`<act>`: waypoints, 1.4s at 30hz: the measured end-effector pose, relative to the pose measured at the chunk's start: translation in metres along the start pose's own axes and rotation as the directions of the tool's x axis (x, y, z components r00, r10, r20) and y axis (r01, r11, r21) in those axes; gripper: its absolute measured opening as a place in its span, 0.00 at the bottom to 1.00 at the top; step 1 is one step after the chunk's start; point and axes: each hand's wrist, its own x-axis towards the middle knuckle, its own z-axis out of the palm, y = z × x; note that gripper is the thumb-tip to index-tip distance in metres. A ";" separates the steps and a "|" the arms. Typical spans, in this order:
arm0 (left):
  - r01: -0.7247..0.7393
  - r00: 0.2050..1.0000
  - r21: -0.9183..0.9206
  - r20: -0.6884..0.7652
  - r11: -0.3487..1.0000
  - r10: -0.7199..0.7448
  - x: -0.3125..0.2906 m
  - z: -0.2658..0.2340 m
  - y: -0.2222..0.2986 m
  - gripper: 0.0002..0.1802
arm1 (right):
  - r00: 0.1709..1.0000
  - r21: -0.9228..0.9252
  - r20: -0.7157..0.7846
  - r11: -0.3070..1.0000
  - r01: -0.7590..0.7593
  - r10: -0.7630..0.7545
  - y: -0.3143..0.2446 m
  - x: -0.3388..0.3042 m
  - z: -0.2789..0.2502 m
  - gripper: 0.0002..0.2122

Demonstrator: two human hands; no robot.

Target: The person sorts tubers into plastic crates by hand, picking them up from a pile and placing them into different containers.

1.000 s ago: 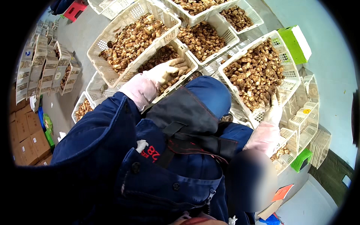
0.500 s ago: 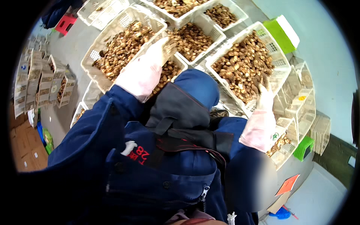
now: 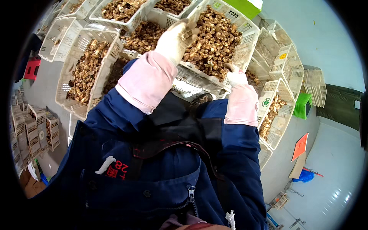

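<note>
Brown and cream knobbly pieces (image 3: 211, 40), too small to name for sure, fill a white plastic crate (image 3: 246, 48) in front of me. My left hand (image 3: 178, 38), in a soiled pale glove, is at this crate's left rim, palm turned toward the pieces. Its fingers are somewhat apart, and nothing shows in them. At the near right corner of the same crate is my right hand (image 3: 235, 75), also gloved. Its fingers look curled in against the pieces; whatever they hold is hidden. Pink sleeve covers (image 3: 147, 82) wrap both forearms.
On the left stands another crate (image 3: 63, 82) of similar pieces. Behind my left hand is a part-filled crate (image 3: 151, 17). To the right are a partly filled crate (image 3: 283, 115), stacked empty crates (image 3: 285, 63) and a green stool (image 3: 303, 105). A red stool (image 3: 32, 69) stands far left.
My view has turned right, so the crates appear farther left. My left hand has moved from the left crates to the right-hand crate. My right hand stays at that crate, its fingers now more curled.
</note>
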 end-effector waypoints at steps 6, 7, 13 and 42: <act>0.048 0.998 0.174 -0.053 0.984 -0.039 0.010 -0.015 -0.024 0.19 | 0.929 -0.354 0.243 0.917 -0.181 0.278 -0.018 0.040 0.031 0.25; 0.090 0.995 0.183 -0.057 0.979 -0.081 0.011 -0.016 -0.023 0.18 | 0.884 -0.475 0.253 0.847 -0.240 0.393 -0.026 0.048 0.039 0.27; 0.118 0.993 0.206 -0.044 0.971 -0.111 0.019 -0.003 -0.014 0.17 | 0.838 -0.464 0.342 0.852 -0.244 0.426 -0.027 0.083 0.054 0.27; 0.245 0.970 0.169 -0.041 0.955 -0.242 0.011 0.004 -0.011 0.15 | 0.825 -0.457 0.460 0.884 -0.097 0.328 -0.062 0.069 0.068 0.34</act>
